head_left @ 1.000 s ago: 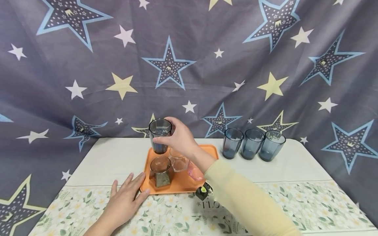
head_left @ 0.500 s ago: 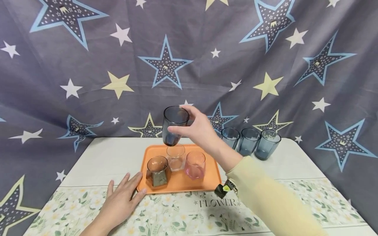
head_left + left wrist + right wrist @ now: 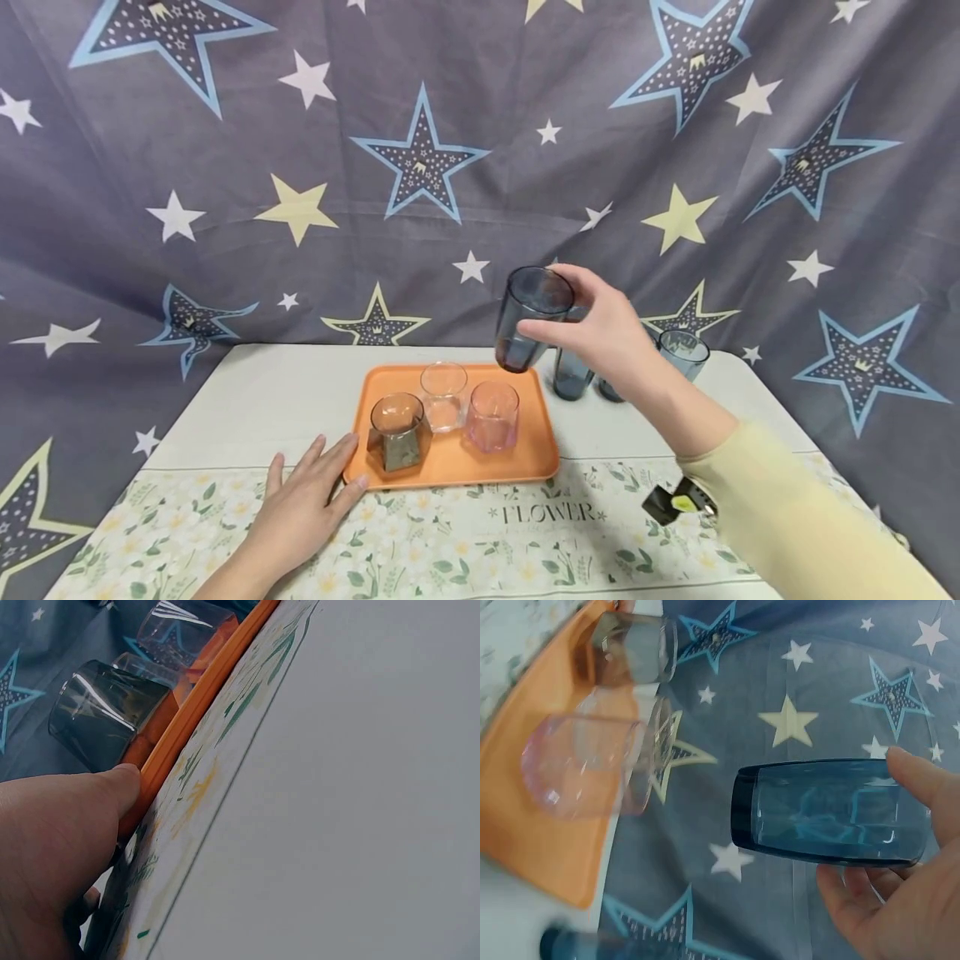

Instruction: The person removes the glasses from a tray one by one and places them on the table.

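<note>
In the head view my right hand [image 3: 600,325] holds a blue-grey drinking glass [image 3: 534,312] near its rim, thumb on the near side. The glass hangs, slightly tilted, above the back right corner of the orange tray [image 3: 457,472]. Between thumb and fingers the same blue glass [image 3: 829,814] shows in the right wrist view. My left hand [image 3: 296,517] rests at the tray's front left corner, fingers spread, thumb [image 3: 127,787] on the rim. On the tray stand a smoky brown glass [image 3: 400,437], a clear glass [image 3: 444,400] and a pink glass [image 3: 492,421].
Behind my right hand and forearm, more blue-grey glasses [image 3: 573,375] stand on the table's right side, partly hidden. A floral cloth [image 3: 420,542] covers the table's front. A star-patterned curtain [image 3: 450,250] hangs behind the table.
My right hand has lifted the blue-grey glass from over the tray's back left and carried it right, towards the other blue-grey glasses. My left hand stays at the tray corner.
</note>
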A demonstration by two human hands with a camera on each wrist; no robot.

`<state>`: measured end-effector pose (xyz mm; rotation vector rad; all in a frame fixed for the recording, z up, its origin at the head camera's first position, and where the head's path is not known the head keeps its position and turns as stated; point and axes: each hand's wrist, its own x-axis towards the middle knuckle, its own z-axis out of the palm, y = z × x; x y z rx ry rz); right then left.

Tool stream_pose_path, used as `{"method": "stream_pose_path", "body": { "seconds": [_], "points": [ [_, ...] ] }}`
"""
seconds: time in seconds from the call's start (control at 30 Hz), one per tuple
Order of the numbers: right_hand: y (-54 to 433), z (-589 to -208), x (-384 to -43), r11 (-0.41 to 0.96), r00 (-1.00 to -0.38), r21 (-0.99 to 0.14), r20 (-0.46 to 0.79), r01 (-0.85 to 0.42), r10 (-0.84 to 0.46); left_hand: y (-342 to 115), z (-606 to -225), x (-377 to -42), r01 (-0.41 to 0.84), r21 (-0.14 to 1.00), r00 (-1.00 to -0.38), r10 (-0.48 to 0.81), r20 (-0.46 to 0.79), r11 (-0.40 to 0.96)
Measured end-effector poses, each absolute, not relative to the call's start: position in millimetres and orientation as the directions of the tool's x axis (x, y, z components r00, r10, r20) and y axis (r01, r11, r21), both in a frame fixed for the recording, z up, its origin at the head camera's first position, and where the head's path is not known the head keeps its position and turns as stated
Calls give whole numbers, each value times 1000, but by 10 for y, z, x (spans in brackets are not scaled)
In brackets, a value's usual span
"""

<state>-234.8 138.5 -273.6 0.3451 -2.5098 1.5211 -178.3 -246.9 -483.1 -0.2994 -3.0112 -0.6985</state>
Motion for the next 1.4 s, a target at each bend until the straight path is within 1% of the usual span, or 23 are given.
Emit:
{"method": "stream_pose_path", "body": {
  "seconds": [0.23, 0.43, 0.57, 0.7, 0.83, 1.03, 1.4],
  "points": [
    [1806, -2785, -2111, 519, -972, -825, 230, -223, -50, -2489, -4821, -1789, 204, 409, -979, 179, 98, 889],
    [2137, -2864, -1866, 606, -980, -780, 197, -152, 7, -2458, -4829, -1784, 202, 423, -979, 187, 76, 883],
    [2332, -2919, -1746, 660, -985, -743, 170, -115, 19, -2449, -4830, -1786, 201, 427, -979, 186, 78, 882],
    [2524, -2969, -1667, 677, -992, -732, 126, -76, 25, -2457, -4826, -1779, 205, 431, -979, 187, 83, 879],
    [2706, -3033, -1618, 697, -993, -716, 103, -39, 51, -2460, -4832, -1779, 211, 433, -977, 191, 90, 876],
    [2966, -3142, -1563, 727, -991, -686, 108, -15, 81, -2446, -4841, -1795, 221, 430, -975, 201, 93, 875],
    [3365, -3377, -1730, 720, -980, -694, 142, 1, 139, -2452, -4820, -1810, 198, 423, -979, 195, 50, 884]
  ]
}}
